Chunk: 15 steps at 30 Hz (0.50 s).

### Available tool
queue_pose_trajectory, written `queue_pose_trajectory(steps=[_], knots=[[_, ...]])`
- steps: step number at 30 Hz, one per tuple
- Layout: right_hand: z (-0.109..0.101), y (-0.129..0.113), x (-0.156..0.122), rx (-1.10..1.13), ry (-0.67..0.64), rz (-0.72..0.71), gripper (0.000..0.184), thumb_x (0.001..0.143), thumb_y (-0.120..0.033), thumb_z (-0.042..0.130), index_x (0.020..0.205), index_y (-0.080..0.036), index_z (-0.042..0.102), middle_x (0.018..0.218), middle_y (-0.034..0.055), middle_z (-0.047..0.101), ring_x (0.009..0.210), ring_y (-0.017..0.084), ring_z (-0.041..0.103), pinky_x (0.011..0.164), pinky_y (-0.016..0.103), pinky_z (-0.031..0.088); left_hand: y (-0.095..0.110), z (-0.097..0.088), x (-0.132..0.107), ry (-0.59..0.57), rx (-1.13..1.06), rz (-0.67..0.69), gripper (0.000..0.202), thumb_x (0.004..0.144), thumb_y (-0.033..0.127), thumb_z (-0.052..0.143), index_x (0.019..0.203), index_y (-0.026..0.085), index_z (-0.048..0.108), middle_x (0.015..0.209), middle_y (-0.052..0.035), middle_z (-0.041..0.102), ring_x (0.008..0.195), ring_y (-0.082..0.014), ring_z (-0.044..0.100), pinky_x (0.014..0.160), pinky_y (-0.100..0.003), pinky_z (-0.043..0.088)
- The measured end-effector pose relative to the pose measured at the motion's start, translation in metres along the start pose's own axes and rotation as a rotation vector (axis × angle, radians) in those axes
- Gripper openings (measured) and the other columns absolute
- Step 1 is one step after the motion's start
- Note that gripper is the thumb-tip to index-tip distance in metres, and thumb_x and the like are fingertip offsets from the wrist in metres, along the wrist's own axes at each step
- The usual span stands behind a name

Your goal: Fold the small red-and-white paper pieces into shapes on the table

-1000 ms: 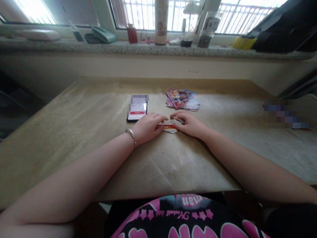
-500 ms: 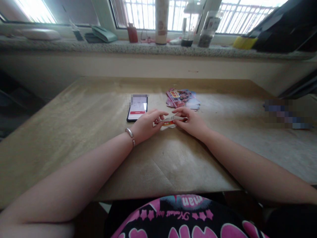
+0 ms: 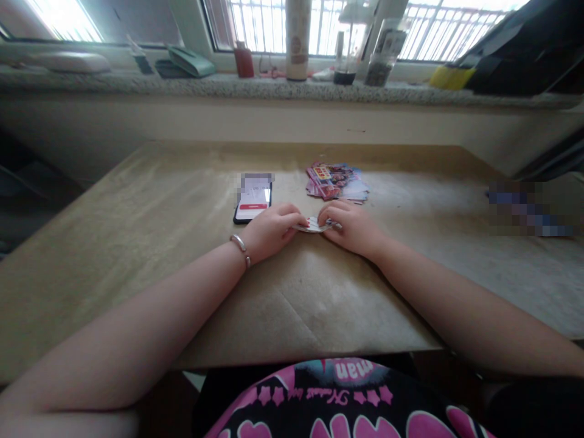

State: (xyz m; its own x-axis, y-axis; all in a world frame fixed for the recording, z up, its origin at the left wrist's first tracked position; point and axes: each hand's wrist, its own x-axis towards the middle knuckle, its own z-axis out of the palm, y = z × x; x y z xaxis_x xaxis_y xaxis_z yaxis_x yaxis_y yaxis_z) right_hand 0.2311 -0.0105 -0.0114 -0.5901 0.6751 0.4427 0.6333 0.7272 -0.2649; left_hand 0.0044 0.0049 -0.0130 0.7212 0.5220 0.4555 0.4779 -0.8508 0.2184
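Between my two hands is a small piece of printed paper (image 3: 314, 225), pale with some print, lying low over the table. My left hand (image 3: 272, 230), with a silver bangle at the wrist, pinches its left end between thumb and fingers. The right end is gripped by the curled fingers of my right hand (image 3: 350, 224), which hide part of it. Just beyond my right hand lies a fanned pile of colourful printed leaflets (image 3: 335, 181). A phone (image 3: 253, 198) with a lit screen rests flat beside my left hand.
The table (image 3: 237, 304) has a beige cover. A blurred-out item (image 3: 529, 210) lies at its right. On the granite sill (image 3: 264, 90) behind stand a red bottle (image 3: 244, 61), a tall pale cylinder (image 3: 298, 45), clear containers (image 3: 385, 55) and a folded green case (image 3: 191, 62).
The paper, raised and folded with an orange-red patch showing before, is now pressed lower and flatter, its pale side up. My right fingers have curled down over its end.
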Motion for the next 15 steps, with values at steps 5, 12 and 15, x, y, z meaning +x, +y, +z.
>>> queue_pose_trajectory(steps=[5,12,15], knots=[[0.0008,0.0038,-0.0002,0.062,-0.086,-0.014,0.012,0.073,-0.015,0.057,0.084,-0.019,0.062,0.089,0.006,0.062,0.086,0.019,0.056,0.078,0.031,0.044,0.0009,-0.003,-0.0014,-0.095,0.035,0.059,0.022,0.085,0.012,0.048,0.096,0.017,0.065,0.091,-0.0055,0.065,0.084,-0.0153,0.059,0.077,-0.028,0.047],[-0.0005,0.0096,-0.0016,0.163,-0.102,-0.079,0.014,0.075,-0.028,0.064,0.086,-0.019,0.063,0.089,0.0064,0.063,0.087,0.02,0.056,0.079,0.033,0.044,0.0011,-0.0043,-0.0024,-0.101,0.052,0.09,0.018,0.086,0.018,0.052,0.096,0.018,0.066,0.093,-0.0054,0.066,0.084,-0.0153,0.058,0.076,-0.027,0.047],[-0.0021,0.0094,-0.0014,0.19,-0.11,-0.079,0.015,0.078,-0.031,0.063,0.086,-0.019,0.064,0.09,0.0068,0.064,0.089,0.02,0.056,0.082,0.034,0.044,0.0012,-0.004,-0.0024,-0.099,0.068,0.089,0.018,0.086,0.019,0.052,0.096,0.018,0.067,0.094,-0.0052,0.067,0.084,-0.0156,0.058,0.076,-0.028,0.046]])
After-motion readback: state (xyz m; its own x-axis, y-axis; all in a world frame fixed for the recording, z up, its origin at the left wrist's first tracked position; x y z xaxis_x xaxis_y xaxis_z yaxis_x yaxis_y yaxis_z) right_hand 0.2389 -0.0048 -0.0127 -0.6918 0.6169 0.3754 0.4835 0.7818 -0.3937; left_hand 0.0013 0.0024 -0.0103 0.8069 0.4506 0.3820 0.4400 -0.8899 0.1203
